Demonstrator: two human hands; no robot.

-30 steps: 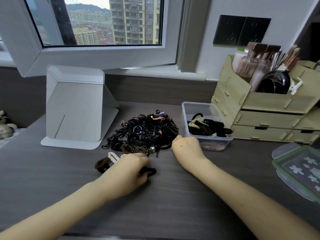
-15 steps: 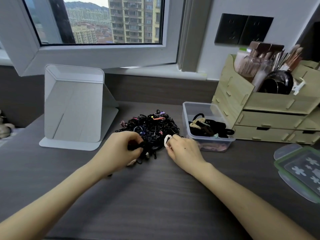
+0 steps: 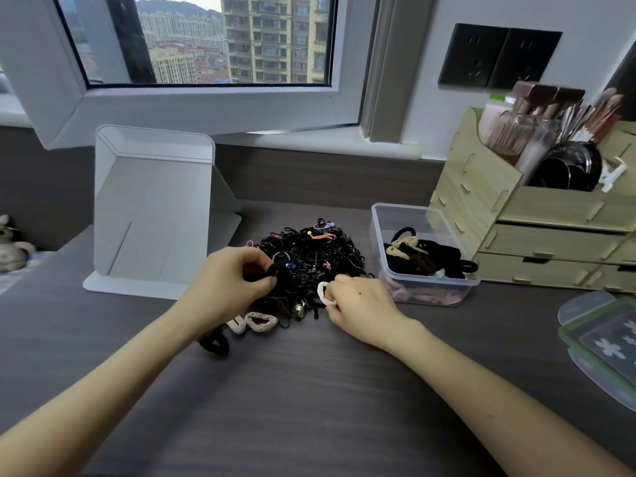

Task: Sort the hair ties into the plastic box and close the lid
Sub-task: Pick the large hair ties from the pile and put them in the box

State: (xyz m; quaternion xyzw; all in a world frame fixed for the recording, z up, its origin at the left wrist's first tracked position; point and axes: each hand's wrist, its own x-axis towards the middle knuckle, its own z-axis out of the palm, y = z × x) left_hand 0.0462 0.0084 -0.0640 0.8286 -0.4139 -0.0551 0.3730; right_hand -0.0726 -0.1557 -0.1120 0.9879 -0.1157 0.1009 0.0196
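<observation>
Hair ties (image 3: 309, 256) lie in a dark tangled heap on the table (image 3: 309, 401), a grey-brown wood-grain top set against a wall below an open window (image 3: 206, 39) that looks out on tower blocks. A white folding mirror (image 3: 155, 208) stands at the left of the heap; a wooden organiser (image 3: 537, 218) with drawers and make-up brushes stands at the right, under two black wall sockets (image 3: 499, 56). Between heap and organiser sits the plastic box (image 3: 420, 256), clear, lidless, its long axis running away from the person toward the wall; several black, beige and pink ties already lie inside. Its lid (image 3: 605, 339), green-rimmed with flower shapes, lies flat near the right edge of the table, well apart from the box.

The left hand (image 3: 234, 284) is at the near left edge of the heap, thumb and fingers pinching a thick black tie (image 3: 277, 271). The right hand (image 3: 361, 304) is at the near right edge, fingertips closed on a pale braided tie (image 3: 323, 293) that stands up as an open loop. Two more pale braided ties (image 3: 261, 321) and a black scrunchie (image 3: 215, 344) lie loose on the table just under the left wrist
</observation>
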